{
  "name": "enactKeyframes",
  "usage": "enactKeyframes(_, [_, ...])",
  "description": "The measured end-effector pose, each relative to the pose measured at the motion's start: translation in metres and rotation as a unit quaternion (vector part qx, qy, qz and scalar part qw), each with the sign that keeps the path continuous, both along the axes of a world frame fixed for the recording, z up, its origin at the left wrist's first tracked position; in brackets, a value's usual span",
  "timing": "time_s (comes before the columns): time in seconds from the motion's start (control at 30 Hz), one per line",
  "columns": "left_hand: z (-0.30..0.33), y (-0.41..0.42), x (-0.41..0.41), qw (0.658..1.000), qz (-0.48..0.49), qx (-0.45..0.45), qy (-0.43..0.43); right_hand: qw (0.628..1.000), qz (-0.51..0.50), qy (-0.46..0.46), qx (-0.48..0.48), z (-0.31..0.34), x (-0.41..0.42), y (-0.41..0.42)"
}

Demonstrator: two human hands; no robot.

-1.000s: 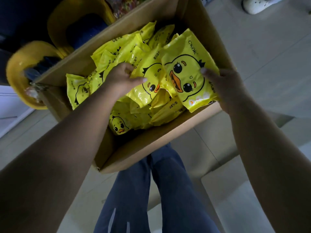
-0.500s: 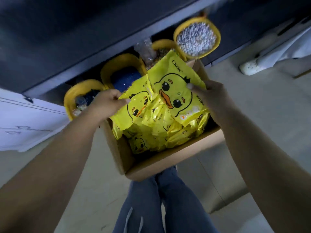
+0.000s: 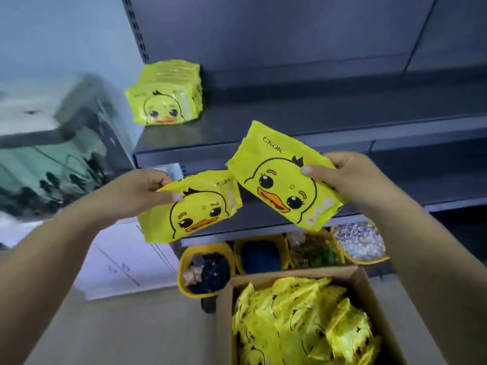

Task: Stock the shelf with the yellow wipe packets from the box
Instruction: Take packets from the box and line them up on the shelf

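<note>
My left hand pinches the top corner of a yellow duck-face wipe packet, held in the air in front of the dark shelf. My right hand grips a second yellow packet by its right edge, tilted, a little higher. A row of the same yellow packets stands at the shelf's left end. Below, the open cardboard box holds several more yellow packets.
Under the lowest shelf board stand several yellow tubs filled with dark, blue, green and white goods. A white cabinet and a blurred grey object lie to the left. The shelf's right part shows bare dark board.
Both hands have lifted one packet each out of the box up to shelf height. My view has swung upward from the box to the shelf.
</note>
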State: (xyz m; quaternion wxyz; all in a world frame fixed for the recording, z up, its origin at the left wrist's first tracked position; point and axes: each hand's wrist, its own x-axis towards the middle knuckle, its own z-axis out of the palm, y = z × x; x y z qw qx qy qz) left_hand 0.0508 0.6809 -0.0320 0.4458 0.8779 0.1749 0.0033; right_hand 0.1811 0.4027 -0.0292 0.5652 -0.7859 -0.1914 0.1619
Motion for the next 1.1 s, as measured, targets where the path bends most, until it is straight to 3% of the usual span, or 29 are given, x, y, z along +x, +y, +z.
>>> enactKeyframes(0.17, [0.040, 0.060, -0.007, 0.998, 0.004, 0.021, -0.067, 0.997, 0.066, -0.047, -0.015, 0.051, -0.007, 0.048])
enactKeyframes(0.43, [0.058, 0.158, 0.060, 0.994, -0.043, -0.006, -0.102, 0.994, 0.063, -0.076, -0.050, 0.082, 0.009, 0.126])
enactKeyframes(0.57, [0.061, 0.199, 0.121, 0.992, -0.087, 0.043, -0.084, 0.994, 0.016, -0.098, -0.048, 0.086, 0.026, 0.147])
enactKeyframes(0.67, [0.056, 0.211, 0.157, 0.982, -0.118, 0.139, -0.055, 0.994, -0.012, -0.088, -0.062, 0.082, 0.036, 0.155])
enactKeyframes(0.83, [0.044, 0.226, 0.182, 0.964, -0.117, 0.220, -0.088, 0.993, -0.032, -0.059, -0.099, 0.070, 0.047, 0.165])
enactKeyframes(1.1, [0.022, 0.234, 0.181, 0.966, 0.045, 0.167, -0.193, 0.991, 0.002, -0.045, -0.125, 0.061, 0.069, 0.191])
